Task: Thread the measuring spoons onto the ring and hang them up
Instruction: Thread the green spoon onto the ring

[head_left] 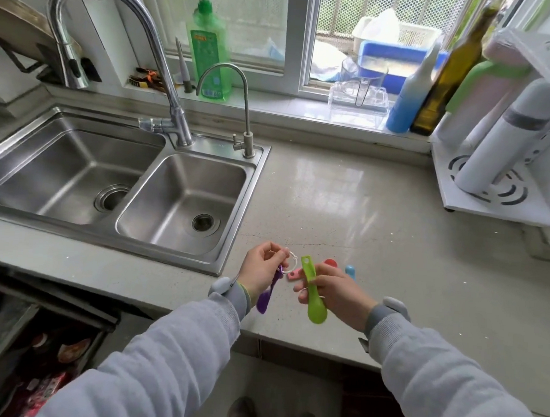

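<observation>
My left hand (260,268) pinches a thin white ring (290,262) above the counter's front edge. A purple measuring spoon (268,293) dangles from the ring below that hand. My right hand (333,290) grips a green measuring spoon (312,290) by its middle, bowl down, with the holed handle end pointing up just right of the ring. On the counter behind my hands lie a red spoon (329,263), a pink spoon (293,274) and a blue spoon (350,271), each partly hidden.
A steel double sink (175,200) with two taps lies to the left. A white rack (499,180) holding bottles stands at the right. Dish soap (209,48) and bottles line the window sill. An open drawer (35,354) sits at lower left.
</observation>
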Demonstrator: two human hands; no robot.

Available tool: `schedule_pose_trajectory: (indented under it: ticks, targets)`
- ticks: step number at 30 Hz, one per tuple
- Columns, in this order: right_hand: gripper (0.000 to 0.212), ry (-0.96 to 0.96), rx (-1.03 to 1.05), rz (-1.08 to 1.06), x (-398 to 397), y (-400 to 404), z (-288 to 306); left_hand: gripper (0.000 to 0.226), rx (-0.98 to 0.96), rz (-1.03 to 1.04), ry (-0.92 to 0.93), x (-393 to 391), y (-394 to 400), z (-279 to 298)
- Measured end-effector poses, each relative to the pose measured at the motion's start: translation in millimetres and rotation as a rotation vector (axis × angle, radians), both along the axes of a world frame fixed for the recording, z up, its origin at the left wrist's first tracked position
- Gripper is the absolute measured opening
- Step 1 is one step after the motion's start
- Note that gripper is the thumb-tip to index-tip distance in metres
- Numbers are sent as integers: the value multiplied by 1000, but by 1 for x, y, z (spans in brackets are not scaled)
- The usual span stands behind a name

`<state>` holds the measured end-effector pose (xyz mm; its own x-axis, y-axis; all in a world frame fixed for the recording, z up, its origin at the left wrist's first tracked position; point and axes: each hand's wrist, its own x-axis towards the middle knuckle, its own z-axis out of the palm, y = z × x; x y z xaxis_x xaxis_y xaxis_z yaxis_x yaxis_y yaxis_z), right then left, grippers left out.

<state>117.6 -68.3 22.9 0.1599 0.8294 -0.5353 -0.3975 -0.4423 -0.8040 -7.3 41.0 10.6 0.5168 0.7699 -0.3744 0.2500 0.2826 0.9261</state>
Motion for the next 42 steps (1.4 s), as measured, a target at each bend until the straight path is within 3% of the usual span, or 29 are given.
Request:
schedule_pose_trajectory:
  ticks: [4,14,26,35,42]
  targets:
    - [31,3,39,3,1,-10,12,10,-45,-6,-29,7,-5,9]
    - [25,-428,53,44,-15,-17,29,14,71,-9,-20,19,-17,17]
    - [24,-452,152,-12,-16,-10,28,14,160,30,-45,19,-20,17]
    - [16,-1158,155,202,-13,-17,16,14,-73,149,-136,18,-18,16]
    - [16,-1237,80,305,-12,-14,1,14,-106,131,-161,20,-11,17]
